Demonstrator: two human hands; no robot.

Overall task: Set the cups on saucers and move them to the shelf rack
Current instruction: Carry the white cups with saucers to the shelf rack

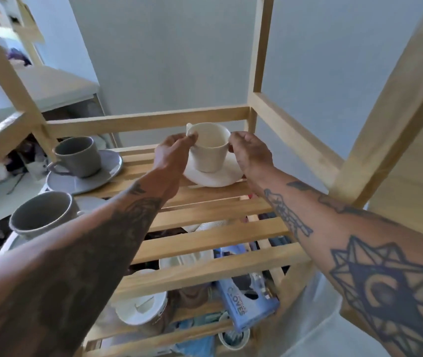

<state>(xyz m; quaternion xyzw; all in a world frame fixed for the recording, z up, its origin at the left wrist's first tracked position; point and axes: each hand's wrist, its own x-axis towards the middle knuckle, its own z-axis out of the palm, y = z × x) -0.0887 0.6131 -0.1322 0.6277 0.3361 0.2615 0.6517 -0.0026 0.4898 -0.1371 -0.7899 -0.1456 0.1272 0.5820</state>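
A white cup (pixel 209 150) stands on a white saucer (pixel 215 177) at the back of the wooden slatted shelf (pixel 213 237). My left hand (pixel 173 150) pinches the cup's left rim near its handle. My right hand (pixel 250 153) touches the cup's right side with curled fingers. To the left, a grey cup (pixel 78 155) sits on a grey saucer (pixel 87 180) on the same shelf. A second grey cup (pixel 42 215) stands nearer on the left, its saucer mostly hidden by my left forearm.
Wooden uprights of the rack (pixel 385 104) rise on the right and left, with a rail behind the white cup. Below the slats lie white dishes (pixel 138 310) and a blue glove box (pixel 246 300). A cluttered white shelf (pixel 7 191) stands at the left.
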